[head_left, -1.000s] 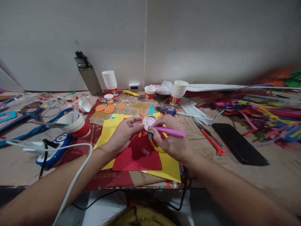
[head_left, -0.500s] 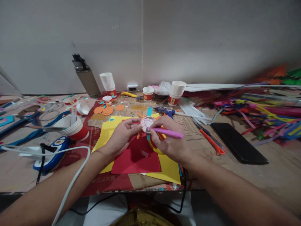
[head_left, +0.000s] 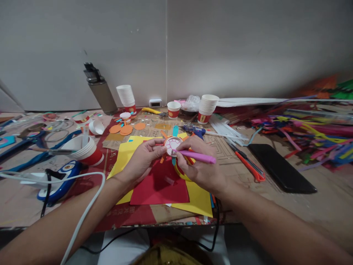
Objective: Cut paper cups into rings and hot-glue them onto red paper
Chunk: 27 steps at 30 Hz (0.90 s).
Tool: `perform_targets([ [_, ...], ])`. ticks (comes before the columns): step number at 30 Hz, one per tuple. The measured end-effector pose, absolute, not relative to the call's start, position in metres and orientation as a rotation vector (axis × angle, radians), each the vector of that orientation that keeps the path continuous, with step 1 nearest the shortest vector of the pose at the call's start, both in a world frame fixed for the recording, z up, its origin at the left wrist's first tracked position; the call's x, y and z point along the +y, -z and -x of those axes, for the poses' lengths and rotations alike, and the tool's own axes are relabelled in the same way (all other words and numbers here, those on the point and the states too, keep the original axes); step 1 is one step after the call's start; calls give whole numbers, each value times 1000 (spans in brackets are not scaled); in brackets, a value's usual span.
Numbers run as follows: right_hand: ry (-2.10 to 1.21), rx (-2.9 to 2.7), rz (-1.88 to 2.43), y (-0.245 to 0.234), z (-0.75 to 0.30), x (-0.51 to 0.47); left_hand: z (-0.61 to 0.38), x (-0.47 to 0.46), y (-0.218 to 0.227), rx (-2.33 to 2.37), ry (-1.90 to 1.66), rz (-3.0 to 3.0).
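Between finger and thumb, my left hand (head_left: 147, 156) pinches the left rim of a paper turtle (head_left: 173, 144). It has a round white shell with pink lines, orange legs, and blue paper at head and tail. My right hand (head_left: 200, 162) is closed around a purple marker (head_left: 200, 156), its tip at the shell. Below the hands lies red paper (head_left: 160, 187) on top of yellow paper (head_left: 121, 165). Part of a yellow ring (head_left: 180, 173) shows beside my right hand. The right part of the turtle is hidden by my right fingers.
Paper cups (head_left: 89, 151) stand at left near a white cable (head_left: 91, 200). Further back are orange discs (head_left: 126, 130), a bottle (head_left: 101, 92), cup stacks (head_left: 208, 106) and a glue gun (head_left: 193, 129). Scissors (head_left: 253, 167), a black phone (head_left: 281, 167) and pipe cleaners (head_left: 311, 136) lie right.
Both hands keep nearly the same place, with the marker tip still at the shell. The camera view has shifted very slightly.
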State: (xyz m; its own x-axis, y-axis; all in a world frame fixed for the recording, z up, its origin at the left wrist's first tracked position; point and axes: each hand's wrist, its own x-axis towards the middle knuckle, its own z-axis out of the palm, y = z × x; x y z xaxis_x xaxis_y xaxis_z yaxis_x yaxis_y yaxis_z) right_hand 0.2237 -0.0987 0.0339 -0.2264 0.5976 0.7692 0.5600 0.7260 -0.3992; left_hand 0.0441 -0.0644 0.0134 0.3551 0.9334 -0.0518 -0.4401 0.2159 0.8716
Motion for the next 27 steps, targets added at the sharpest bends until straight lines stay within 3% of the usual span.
perform_targets([
  [27,-106,-1887,873,-35,-224,-99,-44,-65,-14,654,-1040,-910],
])
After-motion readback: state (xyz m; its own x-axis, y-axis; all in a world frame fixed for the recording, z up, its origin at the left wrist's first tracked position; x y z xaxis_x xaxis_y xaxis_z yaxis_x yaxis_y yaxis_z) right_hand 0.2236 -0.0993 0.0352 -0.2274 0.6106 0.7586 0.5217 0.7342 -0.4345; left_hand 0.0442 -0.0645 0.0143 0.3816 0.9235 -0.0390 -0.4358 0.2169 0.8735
